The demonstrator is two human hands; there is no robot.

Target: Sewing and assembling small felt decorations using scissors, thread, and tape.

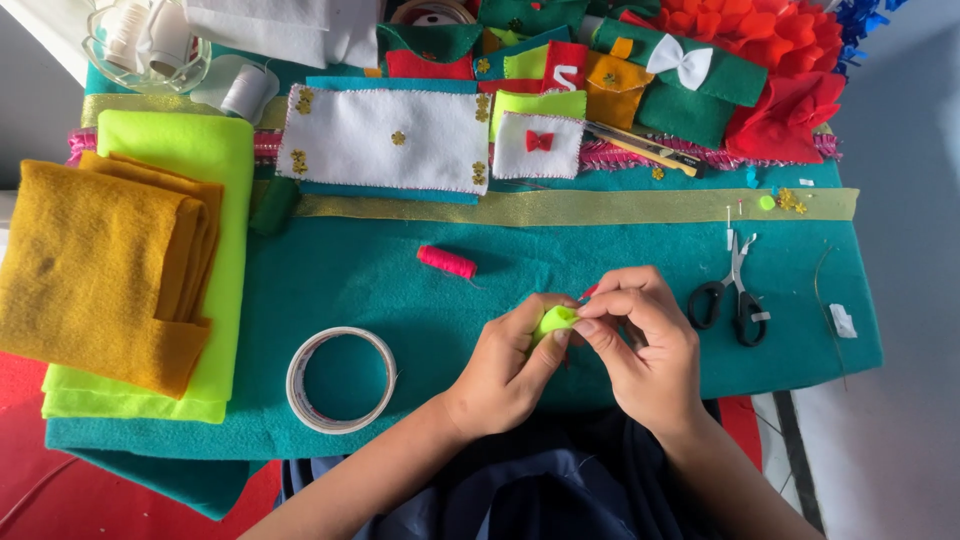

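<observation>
My left hand (505, 365) and my right hand (645, 345) meet over the teal felt sheet (380, 280), both pinching a small neon-green felt piece (553, 320). The left thumb and fingers hold it from the left. The right fingertips grip its right edge, and a bit of red shows just above it. Much of the piece is hidden by my fingers. A spool of pink-red thread (447, 262) lies a little up and left of my hands.
Black-handled scissors (732, 298) lie right of my hands. A tape roll (341, 379) lies to the left. Folded mustard felt (105, 270) rests on neon-green felt (220, 160) at far left. White felt pouches (385, 140), coloured felt pieces and red felt flowers (780, 60) line the far edge.
</observation>
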